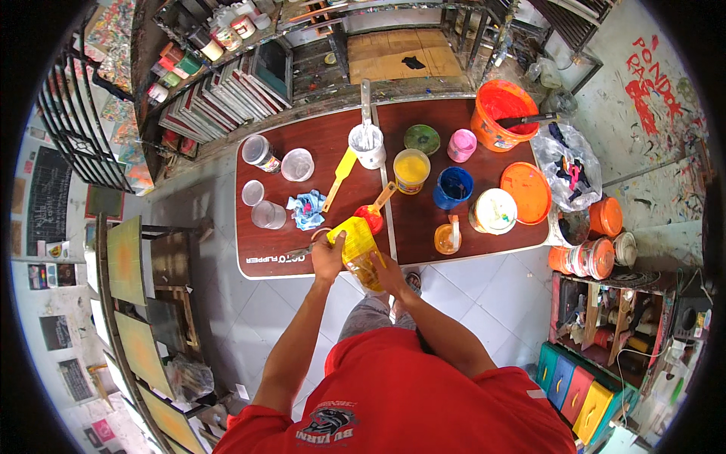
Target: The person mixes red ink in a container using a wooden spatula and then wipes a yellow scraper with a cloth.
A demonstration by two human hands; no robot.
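Note:
Both hands are closed around a yellow package with an amber, see-through lower part (354, 240); whether it is a pouch or a bottle I cannot tell. My left hand (327, 259) grips its left side, and my right hand (390, 275) grips its lower right side. It is above the table's near edge, partly in front of a small red paint pot (370, 219) with a wooden-handled spatula (384, 196) in it. Scissors (302, 250) lie beside my left hand, partly hidden by it. A crumpled blue-white cloth (307, 209) is just beyond.
On the dark red table (272, 236) stand clear plastic cups (268, 215), a yellow spatula (339, 178), a white pot (367, 155), a yellow paint tub (412, 172), a blue cup (454, 187) and a large orange bucket (491, 132). A plastic bag (582, 163) hangs at the right edge.

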